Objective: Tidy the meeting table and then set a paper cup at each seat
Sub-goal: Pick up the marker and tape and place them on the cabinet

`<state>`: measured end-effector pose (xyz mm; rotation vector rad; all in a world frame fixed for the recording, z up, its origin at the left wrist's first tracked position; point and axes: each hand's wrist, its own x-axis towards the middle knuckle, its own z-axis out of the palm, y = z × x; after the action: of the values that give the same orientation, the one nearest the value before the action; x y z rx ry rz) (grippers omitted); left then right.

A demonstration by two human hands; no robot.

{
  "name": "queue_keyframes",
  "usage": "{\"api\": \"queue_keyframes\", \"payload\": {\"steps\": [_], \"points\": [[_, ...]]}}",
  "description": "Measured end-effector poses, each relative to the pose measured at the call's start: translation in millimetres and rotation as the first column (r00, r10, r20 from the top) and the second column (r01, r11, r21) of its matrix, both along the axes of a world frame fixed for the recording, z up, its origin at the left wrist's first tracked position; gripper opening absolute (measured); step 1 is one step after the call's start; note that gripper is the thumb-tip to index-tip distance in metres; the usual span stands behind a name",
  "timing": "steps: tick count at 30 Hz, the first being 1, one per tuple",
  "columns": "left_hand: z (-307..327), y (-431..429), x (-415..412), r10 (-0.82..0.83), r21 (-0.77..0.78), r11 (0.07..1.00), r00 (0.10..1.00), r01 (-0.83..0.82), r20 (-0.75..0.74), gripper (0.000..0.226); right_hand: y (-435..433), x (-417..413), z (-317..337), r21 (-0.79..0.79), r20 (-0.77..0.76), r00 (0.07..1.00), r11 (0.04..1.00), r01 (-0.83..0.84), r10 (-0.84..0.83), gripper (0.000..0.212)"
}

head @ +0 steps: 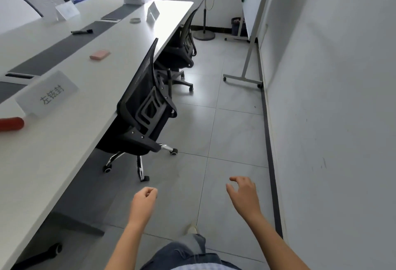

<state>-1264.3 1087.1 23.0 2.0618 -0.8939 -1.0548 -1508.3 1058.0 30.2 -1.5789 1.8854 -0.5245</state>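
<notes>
Head view, person standing in the aisle beside the long white meeting table (pixel 70 145). The left hand (pixel 144 200) is curled into a loose, narrow fist and holds nothing; the right hand (pixel 243 192) hangs with fingers half spread, also empty. Both hover over the grey tiled floor (pixel 231 132), well apart from the table. Loose items lie on the tabletop: a red cylindrical object (pixel 10 123) at the near left edge, a pink rectangular eraser (pixel 99 54) near the dark centre strip, a black marker pen (pixel 81 31) farther along, and a small grey round object (pixel 135 20) toward the far end. White folded name cards (pixel 47 96) stand at the seats. No paper cup is visible. Judged step: tidying, not yet begun. The next move likely calls for turning to the table edge and gathering the nearest loose item.
</notes>
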Motion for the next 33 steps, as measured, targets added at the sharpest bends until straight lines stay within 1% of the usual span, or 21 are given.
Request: {"api": "queue_keyframes", "payload": {"steps": [3, 6, 11, 14, 16, 19, 21, 23, 25, 27, 28, 30, 33], "points": [[12, -75, 1, -0.024, -0.045, 0.999, 1.000, 0.024, 0.009, 0.019, -65, 6, 9, -0.028, 0.006, 1.000, 0.999, 0.018, -0.018, 0.030], [25, -139, -10, -0.063, -0.064, 0.996, 0.998, 0.062, -0.002, 0.018, -109, 7, 8, -0.020, -0.004, 1.000, 1.000, 0.012, -0.012, 0.029], [17, -200, -55, -0.217, 0.009, 0.976, 0.975, 0.218, -0.045, 0.019, -158, -15, -13, 0.079, -0.019, 1.000, 0.997, 0.013, -0.011, 0.029], [6, -238, -75, -0.268, 0.068, 0.961, 0.963, 0.269, -0.017, 0.017, -210, -35, -21, 0.106, -0.027, 1.000, 0.994, 0.012, -0.010, 0.030], [0, -275, -84, -0.212, 0.054, 0.976, 0.977, 0.212, -0.018, 0.020, -255, -50, -22, 0.081, -0.008, 1.000, 0.997, 0.011, -0.011, 0.030], [5, -336, -102, -0.095, 0.008, 0.995, 0.995, 0.095, -0.026, 0.021, -329, -72, -15, 0.037, 0.003, 0.999, 0.998, -0.053, 0.053, 0.030], [10, -370, -121, -0.070, -0.004, 0.998, 0.997, 0.070, -0.022, 0.019, -374, -88, -8, 0.018, 0.004, 0.996, 0.996, -0.092, 0.091, 0.030], [12, -394, -147, -0.095, -0.007, 0.995, 0.995, 0.095, -0.024, 0.018, -411, -103, -3, -0.018, -0.001, 0.995, 0.995, -0.100, 0.100, 0.029], [14, -412, -173, -0.161, 0.026, 0.987, 0.987, 0.161, -0.015, 0.016, -440, -111, -1, -0.024, 0.006, 0.993, 0.993, -0.118, 0.118, 0.029], [9, -425, -191, -0.228, 0.081, 0.971, 0.974, 0.225, 0.020, 0.014, -459, -112, -8, 0.049, 0.016, 0.985, 0.984, -0.171, 0.171, 0.029], [8, -431, -194, -0.225, 0.101, 0.970, 0.974, 0.221, 0.023, 0.015, -464, -112, -13, 0.086, 0.014, 0.977, 0.973, -0.213, 0.213, 0.030], [5, -447, -188, -0.141, 0.115, 0.984, 0.990, 0.139, 0.007, 0.019, -479, -110, -21, 0.131, 0.004, 0.955, 0.946, -0.295, 0.297, 0.031], [-1, -481, -165, 0.035, 0.121, 0.992, 0.999, -0.035, 0.001, 0.019, -519, -107, -23, 0.148, 0.011, 0.944, 0.934, -0.326, 0.328, 0.031]]}}
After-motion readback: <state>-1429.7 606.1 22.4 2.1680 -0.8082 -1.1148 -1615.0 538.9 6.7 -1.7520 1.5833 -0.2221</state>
